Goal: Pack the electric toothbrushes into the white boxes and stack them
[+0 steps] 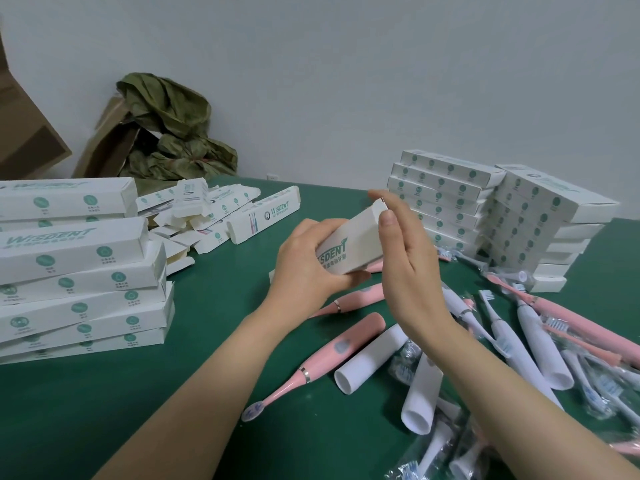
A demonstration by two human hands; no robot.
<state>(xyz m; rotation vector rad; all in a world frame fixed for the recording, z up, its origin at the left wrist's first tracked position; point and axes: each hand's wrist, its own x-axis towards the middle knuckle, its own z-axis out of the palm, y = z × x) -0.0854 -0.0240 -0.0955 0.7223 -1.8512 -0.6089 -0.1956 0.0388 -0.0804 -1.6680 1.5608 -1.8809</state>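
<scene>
Matt white cardboard boxes [74, 251], smooth pink plastic toothbrush [318, 362] with shiny metal ring, matt green tabletop [214, 306]

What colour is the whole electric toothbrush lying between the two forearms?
The electric toothbrush is pink with a grey button patch; head view shows it.
</scene>
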